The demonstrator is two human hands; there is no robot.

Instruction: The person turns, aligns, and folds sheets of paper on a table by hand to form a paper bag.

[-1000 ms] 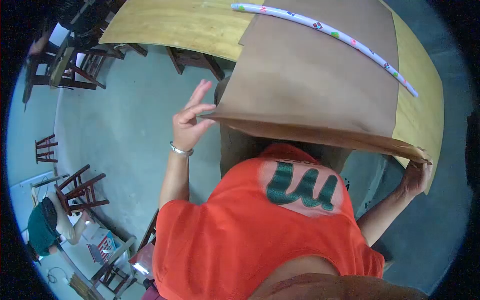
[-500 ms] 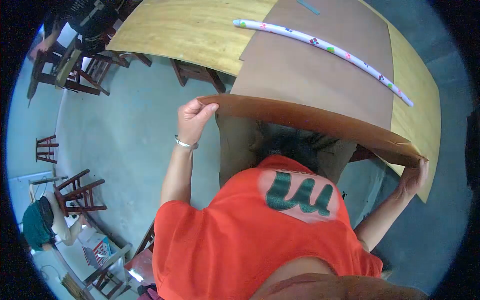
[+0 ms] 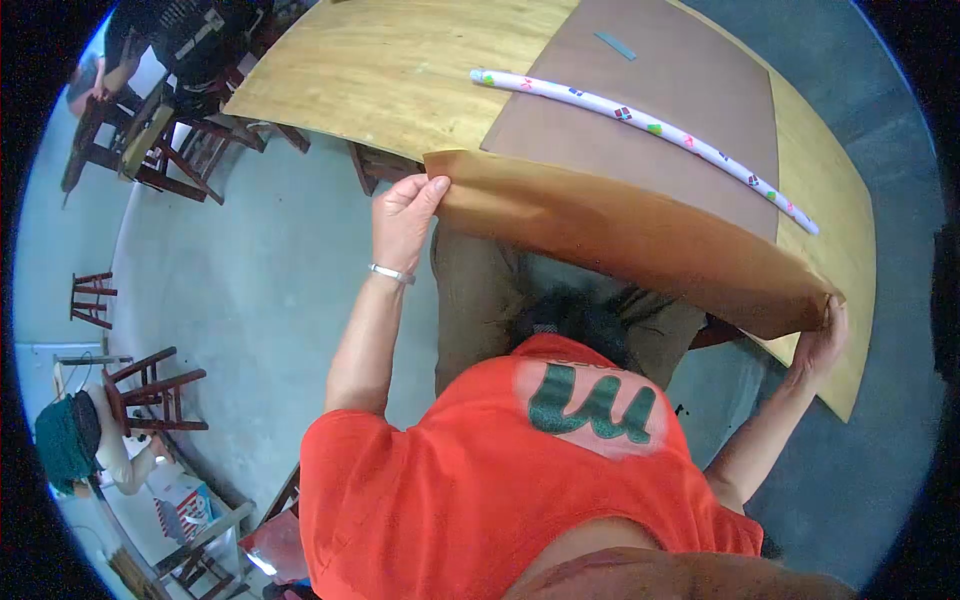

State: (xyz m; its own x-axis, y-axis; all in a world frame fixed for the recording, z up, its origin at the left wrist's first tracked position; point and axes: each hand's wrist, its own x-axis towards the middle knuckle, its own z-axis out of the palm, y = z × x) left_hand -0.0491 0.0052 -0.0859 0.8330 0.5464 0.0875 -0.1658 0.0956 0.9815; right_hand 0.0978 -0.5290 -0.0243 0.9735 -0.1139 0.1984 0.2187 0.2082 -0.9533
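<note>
A large sheet of brown paper [image 3: 640,225] runs along the near edge of the table, its front strip lifted and showing a darker orange-brown face. My left hand [image 3: 405,215] pinches its left corner between thumb and fingers; a silver bracelet is on that wrist. At the opposite end, my right hand [image 3: 822,335] grips the right corner, its fingertips partly hidden. Beyond the lifted strip, a long white roll with colourful printed shapes [image 3: 640,120] lies across the flat brown surface [image 3: 690,60]. A small blue-grey strip [image 3: 615,45] rests farther back.
The pale wooden table [image 3: 370,75] extends to both sides of the brown paper. Wooden stools [image 3: 160,395] stand on the floor at left. Another person in a green top [image 3: 65,440] is at the lower left, and one in dark clothing [image 3: 205,40] at the upper left.
The left corner of the paper has risen with my left hand, which moved slightly right and up. The front strip now shows wider. My right hand shifted slightly left and up.
</note>
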